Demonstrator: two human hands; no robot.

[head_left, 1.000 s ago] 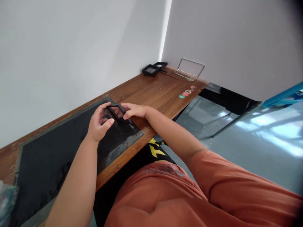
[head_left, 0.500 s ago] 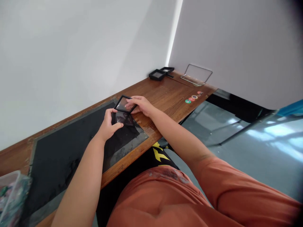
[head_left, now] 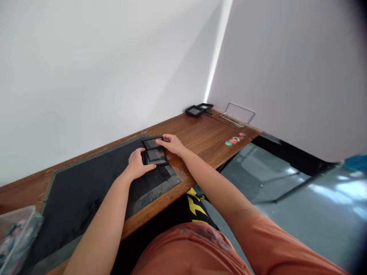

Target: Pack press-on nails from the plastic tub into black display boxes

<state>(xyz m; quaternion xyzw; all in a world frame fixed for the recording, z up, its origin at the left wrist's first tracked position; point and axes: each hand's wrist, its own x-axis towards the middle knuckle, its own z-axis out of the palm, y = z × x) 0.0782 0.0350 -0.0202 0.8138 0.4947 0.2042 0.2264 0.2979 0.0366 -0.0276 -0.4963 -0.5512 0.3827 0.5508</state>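
Between my hands is a hinged black display frame [head_left: 157, 154] with clear film windows, its two halves opened out over the right end of a black mat [head_left: 94, 179]. My left hand [head_left: 137, 164] grips the near half by its left side, the thumb along the near edge and the fingers at the left edge. My right hand [head_left: 172, 144] pinches the far half at its right edge, with the thumb over the window. Some fingertips of both hands are hidden behind the frame.
At the back corner of the wooden table [head_left: 203, 131] lie more black frames [head_left: 195, 111]. A wire stand [head_left: 238, 114] is beside them, with several round stickers [head_left: 235, 139] nearer the right edge. A clear plastic bin [head_left: 17, 233] of small items stands at the lower left.
The far half of the frame, raised at an angle before, is now folded back flatter beside the near half. Both hands have stayed on it. The head view has tilted up slightly.
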